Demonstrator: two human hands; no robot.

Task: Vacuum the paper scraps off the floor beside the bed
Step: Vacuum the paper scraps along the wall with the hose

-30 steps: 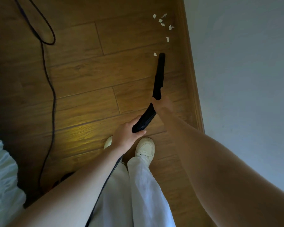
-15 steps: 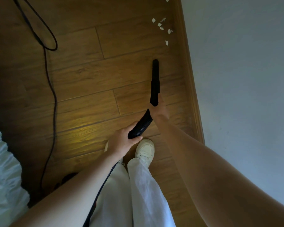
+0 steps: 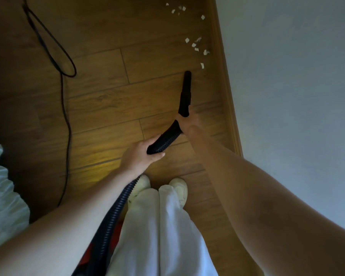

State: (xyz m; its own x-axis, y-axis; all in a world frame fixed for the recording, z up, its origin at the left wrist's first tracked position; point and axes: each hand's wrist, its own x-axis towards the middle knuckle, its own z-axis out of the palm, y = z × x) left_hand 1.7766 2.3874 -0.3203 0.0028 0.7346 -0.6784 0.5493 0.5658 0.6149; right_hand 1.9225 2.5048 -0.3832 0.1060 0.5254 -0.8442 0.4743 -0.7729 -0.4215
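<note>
Left hand: fingers curled round the ribbed black hose, thumb laid along its underside, clamped firmly. Right hand: wrapped round the base of the black nozzle, just ahead of the left along the same line; individual fingers mostly hidden behind the hand itself, though plainly gripping. Between the two grips, a short bowed stretch of hose. Behind the left fingers, more hose running back under the forearm and down beside the white trousers, past something red low in view, too hidden to identify. Ahead of the right fingers, nozzle pointing away, tip low over the wooden floor. Just beyond the tip, slightly to its right, the nearest of the paper scraps, apart from the tip. Further ahead, a loose cluster of scraps and then another scatter further on, all close along the wooden skirting board at the foot of the pale wall. Below the hands, two cream shoes side by side. Well off to the left of the left hand, a black cable looped on the boards; further left still, rumpled white bedding.
</note>
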